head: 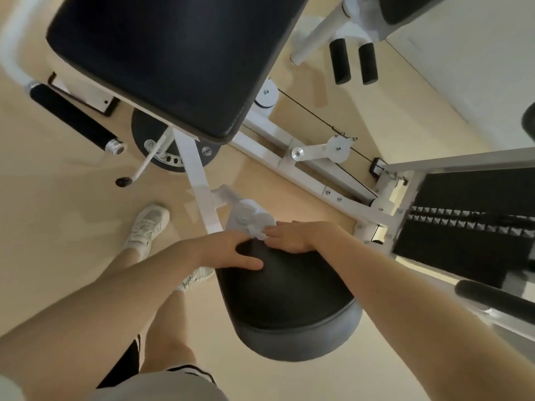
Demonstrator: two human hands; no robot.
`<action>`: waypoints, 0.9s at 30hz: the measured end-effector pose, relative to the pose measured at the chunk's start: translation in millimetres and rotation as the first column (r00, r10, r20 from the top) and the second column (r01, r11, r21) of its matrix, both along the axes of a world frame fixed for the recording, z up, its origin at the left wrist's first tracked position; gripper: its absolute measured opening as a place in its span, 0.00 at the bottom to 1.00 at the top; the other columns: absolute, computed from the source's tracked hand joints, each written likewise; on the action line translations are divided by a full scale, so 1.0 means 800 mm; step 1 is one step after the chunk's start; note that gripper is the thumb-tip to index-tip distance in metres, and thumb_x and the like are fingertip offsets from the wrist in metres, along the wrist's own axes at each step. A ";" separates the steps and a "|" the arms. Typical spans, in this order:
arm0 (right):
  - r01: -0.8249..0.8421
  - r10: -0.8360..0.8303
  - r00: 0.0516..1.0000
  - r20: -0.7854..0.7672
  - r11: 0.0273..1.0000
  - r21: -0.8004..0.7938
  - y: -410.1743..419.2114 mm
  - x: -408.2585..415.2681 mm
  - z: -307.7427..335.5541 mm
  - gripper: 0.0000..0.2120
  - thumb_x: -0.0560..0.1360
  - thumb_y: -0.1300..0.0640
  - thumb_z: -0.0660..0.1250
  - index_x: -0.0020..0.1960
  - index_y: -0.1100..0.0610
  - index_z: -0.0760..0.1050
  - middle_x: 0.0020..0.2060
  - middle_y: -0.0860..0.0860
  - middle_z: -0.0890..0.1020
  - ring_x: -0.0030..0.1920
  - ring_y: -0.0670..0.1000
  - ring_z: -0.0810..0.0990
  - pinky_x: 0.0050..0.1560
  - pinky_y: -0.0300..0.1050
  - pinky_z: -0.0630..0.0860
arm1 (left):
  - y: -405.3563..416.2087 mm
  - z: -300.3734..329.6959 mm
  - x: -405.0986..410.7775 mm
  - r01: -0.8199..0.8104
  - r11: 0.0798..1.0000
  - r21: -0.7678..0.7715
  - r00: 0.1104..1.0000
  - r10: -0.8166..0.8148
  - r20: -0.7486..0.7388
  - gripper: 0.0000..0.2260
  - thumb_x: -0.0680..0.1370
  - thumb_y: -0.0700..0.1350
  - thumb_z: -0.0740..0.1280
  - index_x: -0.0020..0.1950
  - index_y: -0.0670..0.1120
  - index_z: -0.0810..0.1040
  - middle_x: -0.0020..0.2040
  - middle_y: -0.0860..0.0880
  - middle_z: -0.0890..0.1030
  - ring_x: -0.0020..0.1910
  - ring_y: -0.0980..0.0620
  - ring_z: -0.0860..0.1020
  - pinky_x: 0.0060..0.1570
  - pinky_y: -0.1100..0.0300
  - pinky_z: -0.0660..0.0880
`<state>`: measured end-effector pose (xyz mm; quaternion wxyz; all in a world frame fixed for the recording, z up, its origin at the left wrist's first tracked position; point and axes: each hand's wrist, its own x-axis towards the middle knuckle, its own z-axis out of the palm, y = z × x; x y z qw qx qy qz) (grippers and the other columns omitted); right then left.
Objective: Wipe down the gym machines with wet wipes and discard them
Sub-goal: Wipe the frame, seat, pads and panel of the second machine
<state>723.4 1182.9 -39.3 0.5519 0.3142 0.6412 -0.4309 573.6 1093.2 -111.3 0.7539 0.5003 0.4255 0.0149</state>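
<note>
A black padded roller (286, 296) of a white-framed gym machine lies below me. My left hand (228, 251) rests on its far left side, thumb stretched across the top and fingers curled over the edge. My right hand (292, 237) lies flat on the far end of the roller, fingers extended and pressing a crumpled white wet wipe (259, 231) against the pad where it meets the white end cap (246, 215).
A large black back pad (173, 59) hangs above the roller. The white frame bar (199, 180) runs between them. A weight stack (469, 224) stands at right, a black handle (72, 117) at left. My feet in white shoes (147, 227) stand on the beige floor.
</note>
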 end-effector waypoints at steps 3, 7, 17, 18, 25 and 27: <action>0.014 -0.019 0.997 0.076 0.998 0.061 0.016 0.012 -0.018 0.23 0.83 0.49 0.45 0.76 0.52 0.54 0.76 0.52 0.56 0.75 0.53 0.54 0.72 0.52 0.52 | -0.002 -0.009 0.007 -0.017 1.000 -0.016 0.999 0.017 0.047 0.33 0.65 0.69 0.67 0.67 0.60 0.68 0.63 0.59 0.74 0.62 0.57 0.72 0.65 0.56 0.69; 0.040 -0.053 0.996 0.071 0.985 0.171 0.031 0.031 0.021 0.21 0.83 0.51 0.48 0.75 0.49 0.58 0.74 0.52 0.62 0.73 0.54 0.60 0.71 0.50 0.55 | 0.004 -0.006 0.012 0.017 0.999 -0.047 0.999 -0.016 0.037 0.35 0.63 0.69 0.67 0.67 0.57 0.69 0.62 0.59 0.75 0.60 0.57 0.74 0.64 0.54 0.70; -0.067 0.067 0.997 0.023 0.998 -0.021 0.033 0.015 0.002 0.24 0.82 0.51 0.50 0.77 0.51 0.50 0.76 0.49 0.53 0.76 0.51 0.51 0.73 0.50 0.48 | 0.020 -0.007 0.014 0.105 0.994 -0.017 0.994 -0.104 0.035 0.27 0.70 0.60 0.71 0.66 0.57 0.68 0.62 0.58 0.74 0.61 0.57 0.73 0.64 0.54 0.69; -0.020 0.018 0.996 0.091 1.000 0.018 0.042 0.023 -0.006 0.24 0.82 0.51 0.50 0.77 0.52 0.51 0.76 0.51 0.55 0.75 0.53 0.53 0.73 0.51 0.50 | 0.019 -0.006 0.013 0.102 0.994 -0.024 0.994 -0.101 0.045 0.29 0.69 0.62 0.70 0.67 0.58 0.67 0.63 0.59 0.74 0.62 0.57 0.72 0.65 0.53 0.69; 0.928 -0.924 0.372 -0.091 0.368 0.058 0.000 0.112 0.069 0.13 0.81 0.56 0.56 0.63 0.56 0.73 0.54 0.50 0.77 0.60 0.51 0.71 0.68 0.47 0.60 | 0.029 0.016 0.012 0.169 0.986 0.000 0.983 -0.168 -0.072 0.29 0.76 0.55 0.66 0.74 0.60 0.58 0.69 0.54 0.69 0.66 0.52 0.69 0.68 0.50 0.64; 1.000 -0.978 0.006 -0.209 0.004 0.008 -0.040 0.115 0.108 0.10 0.81 0.58 0.55 0.57 0.54 0.74 0.45 0.48 0.79 0.52 0.48 0.76 0.60 0.41 0.67 | 0.036 0.036 0.010 0.207 0.978 0.025 0.972 -0.203 -0.115 0.28 0.77 0.52 0.65 0.75 0.59 0.57 0.73 0.55 0.64 0.71 0.52 0.63 0.71 0.51 0.60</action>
